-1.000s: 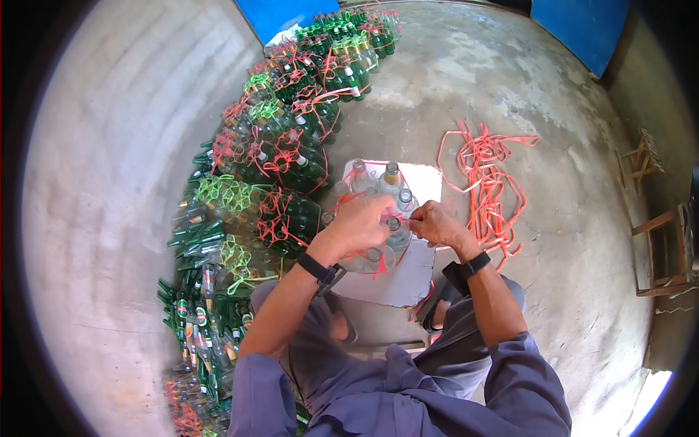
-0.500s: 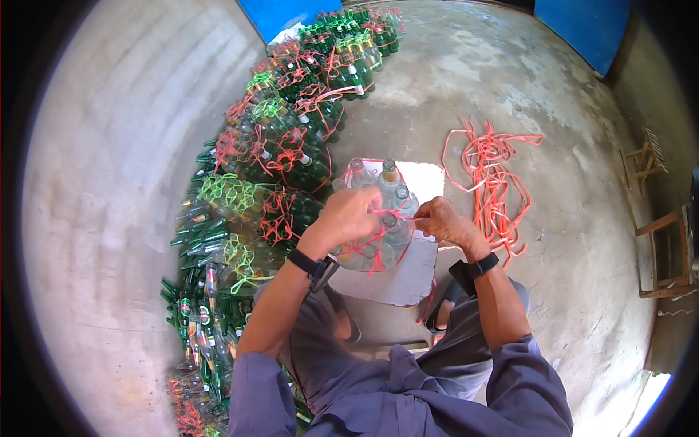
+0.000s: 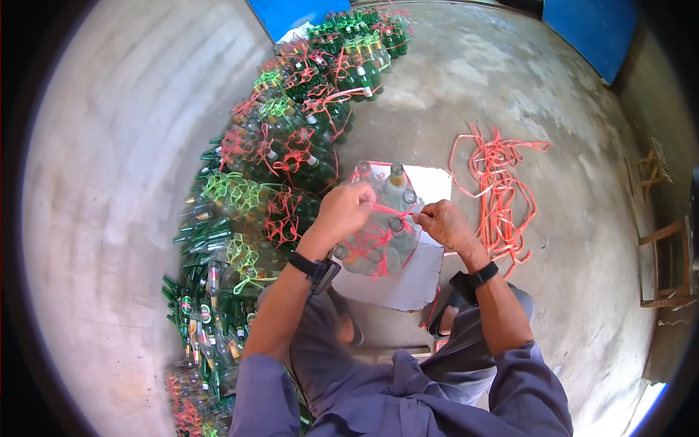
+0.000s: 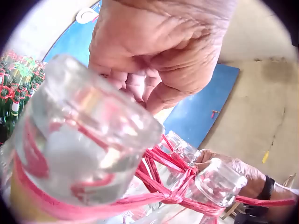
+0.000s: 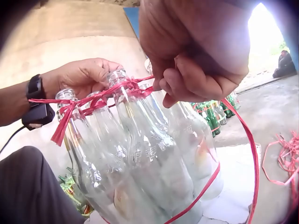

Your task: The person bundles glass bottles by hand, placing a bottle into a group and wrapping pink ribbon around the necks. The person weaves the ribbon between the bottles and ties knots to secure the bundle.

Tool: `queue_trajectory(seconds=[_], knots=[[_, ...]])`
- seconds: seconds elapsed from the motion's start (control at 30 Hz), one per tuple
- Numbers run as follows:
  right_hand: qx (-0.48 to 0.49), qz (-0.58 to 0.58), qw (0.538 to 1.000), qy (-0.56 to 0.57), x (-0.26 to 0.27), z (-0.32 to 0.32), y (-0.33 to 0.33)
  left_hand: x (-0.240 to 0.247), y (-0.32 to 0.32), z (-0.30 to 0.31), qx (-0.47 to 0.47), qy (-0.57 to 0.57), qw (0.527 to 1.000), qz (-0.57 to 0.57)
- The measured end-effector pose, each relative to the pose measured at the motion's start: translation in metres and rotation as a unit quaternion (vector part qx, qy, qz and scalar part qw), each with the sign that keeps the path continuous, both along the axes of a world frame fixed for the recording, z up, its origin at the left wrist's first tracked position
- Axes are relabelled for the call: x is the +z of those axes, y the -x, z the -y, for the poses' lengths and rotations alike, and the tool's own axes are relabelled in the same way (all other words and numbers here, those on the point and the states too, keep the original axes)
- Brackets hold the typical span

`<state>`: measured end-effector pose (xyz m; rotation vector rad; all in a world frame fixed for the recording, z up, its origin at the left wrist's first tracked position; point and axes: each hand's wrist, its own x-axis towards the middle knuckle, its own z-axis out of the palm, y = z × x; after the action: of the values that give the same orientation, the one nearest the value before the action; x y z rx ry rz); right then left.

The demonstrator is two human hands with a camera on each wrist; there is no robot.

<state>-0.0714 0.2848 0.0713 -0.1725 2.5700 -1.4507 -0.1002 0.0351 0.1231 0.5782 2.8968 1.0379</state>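
Note:
Clear glass bottles (image 3: 394, 256) stand upright in a cluster on a white board (image 3: 393, 291), red strapping (image 5: 84, 100) looped and knotted around their necks. Above the left part of the cluster, the left hand (image 3: 345, 212) pinches a strand that stretches toward the right hand. The right hand (image 3: 447, 224) pinches the red strap at the cluster's right side, beside a bottle neck; in the right wrist view that hand (image 5: 196, 51) has curled fingers, and a strap length hangs down behind it. In the left wrist view a bottle mouth (image 4: 107, 102) partly covers the left fingertips.
Green bottles bundled with red and green straps (image 3: 291, 153) line the left side, with loose bottles (image 3: 207, 313) nearer the person. A tangled pile of red strapping (image 3: 502, 197) lies on the floor at right. Wooden stools (image 3: 666, 262) stand along the right wall.
The left hand has moved left and slightly up from the bottle necks, and the strand between the hands now shows stretched. The right hand stays pinched at the cluster's right side.

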Motion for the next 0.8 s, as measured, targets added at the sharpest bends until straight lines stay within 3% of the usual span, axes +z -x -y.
queue_trajectory(seconds=[0.17,0.33,0.57,0.8], knots=[[-0.014,-0.026,0.999,0.031,-0.011,0.016,-0.001,-0.004,0.008,0.007,0.004,-0.032,0.999,-0.019],[-0.023,-0.042,0.998,0.028,-0.01,0.021,0.0,-0.012,0.013,0.0,0.003,-0.022,0.992,-0.125],[-0.047,-0.046,0.997,0.029,-0.013,0.024,-0.001,-0.01,0.026,-0.006,0.046,-0.03,0.997,-0.06],[-0.071,-0.059,0.995,0.023,-0.021,0.027,-0.002,-0.016,0.035,-0.013,0.068,0.055,0.994,-0.071]])
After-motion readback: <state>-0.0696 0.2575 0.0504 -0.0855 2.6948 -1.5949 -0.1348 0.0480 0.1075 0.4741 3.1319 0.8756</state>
